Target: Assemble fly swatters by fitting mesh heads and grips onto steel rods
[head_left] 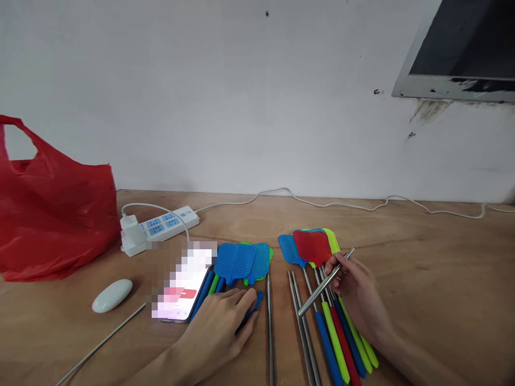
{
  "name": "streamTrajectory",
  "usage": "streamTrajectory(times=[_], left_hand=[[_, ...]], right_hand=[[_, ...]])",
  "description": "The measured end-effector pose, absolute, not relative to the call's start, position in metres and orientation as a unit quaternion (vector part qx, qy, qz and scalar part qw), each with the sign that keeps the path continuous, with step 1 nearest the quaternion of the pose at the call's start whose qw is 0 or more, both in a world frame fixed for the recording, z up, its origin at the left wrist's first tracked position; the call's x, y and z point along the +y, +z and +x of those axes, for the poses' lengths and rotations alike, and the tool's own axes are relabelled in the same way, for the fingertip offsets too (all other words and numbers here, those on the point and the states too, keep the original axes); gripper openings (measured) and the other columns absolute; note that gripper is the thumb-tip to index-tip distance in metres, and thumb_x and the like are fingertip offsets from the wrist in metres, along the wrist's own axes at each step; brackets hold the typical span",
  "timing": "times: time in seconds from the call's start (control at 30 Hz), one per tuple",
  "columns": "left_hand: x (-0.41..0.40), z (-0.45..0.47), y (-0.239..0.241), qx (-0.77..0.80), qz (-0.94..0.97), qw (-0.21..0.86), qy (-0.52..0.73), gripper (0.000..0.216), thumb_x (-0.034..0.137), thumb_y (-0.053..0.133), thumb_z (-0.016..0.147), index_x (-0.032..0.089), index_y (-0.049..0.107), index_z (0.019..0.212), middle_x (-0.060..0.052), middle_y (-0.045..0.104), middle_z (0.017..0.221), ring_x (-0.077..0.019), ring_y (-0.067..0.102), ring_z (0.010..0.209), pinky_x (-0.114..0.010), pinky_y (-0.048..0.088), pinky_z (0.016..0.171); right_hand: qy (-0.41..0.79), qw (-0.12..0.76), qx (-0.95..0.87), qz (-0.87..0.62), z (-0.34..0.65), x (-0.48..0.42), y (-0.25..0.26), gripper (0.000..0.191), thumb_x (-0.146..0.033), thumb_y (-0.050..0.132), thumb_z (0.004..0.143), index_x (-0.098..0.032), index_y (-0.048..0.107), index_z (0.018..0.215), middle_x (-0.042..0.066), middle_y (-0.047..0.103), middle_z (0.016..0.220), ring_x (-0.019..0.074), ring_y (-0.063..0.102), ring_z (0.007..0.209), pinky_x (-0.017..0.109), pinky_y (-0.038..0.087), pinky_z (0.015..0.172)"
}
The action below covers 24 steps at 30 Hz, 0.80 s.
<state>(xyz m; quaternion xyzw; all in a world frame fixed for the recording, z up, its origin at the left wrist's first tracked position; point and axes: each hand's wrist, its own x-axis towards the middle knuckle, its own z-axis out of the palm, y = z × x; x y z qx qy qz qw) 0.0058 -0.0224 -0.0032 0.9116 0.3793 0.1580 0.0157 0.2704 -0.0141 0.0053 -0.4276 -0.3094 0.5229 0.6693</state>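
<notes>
My right hand [356,292] is closed around a thin metal rod [324,284], holding it tilted above a fan of assembled fly swatters [311,246] with red, blue and green heads and coloured handles. My left hand [227,319] rests palm down on the handles of a second pile of blue and green fly swatters [241,261], its fingers curled over a blue handle. Several bare metal rods [300,321] lie on the wooden table [434,279] between the two piles.
A lit phone [183,289] lies left of my left hand. Further left are a white oval object [112,295], a white power strip [159,228] with its cable and a red plastic bag [52,214]. One long rod [100,343] lies at the front left.
</notes>
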Motion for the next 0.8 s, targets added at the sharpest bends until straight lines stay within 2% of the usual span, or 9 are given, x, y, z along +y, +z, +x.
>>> streamTrajectory(times=[0.3,0.5,0.8], left_hand=[[-0.02,0.0,-0.005,0.443,0.886,-0.024,0.137,0.017,0.011,0.043,0.084,0.022,0.046,0.071,-0.001,0.06,0.062,-0.0185,0.059,0.054,-0.029,0.03,0.051],[-0.016,-0.001,0.001,0.514,0.855,-0.047,0.048,0.016,0.013,0.045,0.085,0.022,0.052,0.072,-0.003,0.063,0.064,-0.0233,0.062,0.058,-0.031,0.024,0.051],[-0.012,-0.006,0.005,0.547,0.835,-0.063,0.015,0.018,0.013,0.045,0.086,0.021,0.055,0.073,-0.004,0.066,0.069,-0.0259,0.065,0.063,-0.031,0.015,0.052]], right_hand=[[0.52,0.667,-0.313,-0.432,0.269,-0.016,0.008,0.03,-0.042,0.081,0.071,-0.017,0.065,0.065,0.0,0.063,0.064,0.0073,0.044,0.049,0.016,0.036,0.043],[0.523,0.666,-0.311,-0.432,0.269,-0.015,0.007,0.031,-0.043,0.082,0.069,-0.018,0.065,0.066,0.0,0.063,0.063,0.0073,0.043,0.049,0.016,0.036,0.043],[0.525,0.662,-0.307,-0.438,0.269,-0.015,0.009,0.031,-0.043,0.082,0.067,-0.018,0.064,0.066,0.0,0.063,0.061,0.008,0.043,0.049,0.017,0.034,0.042]])
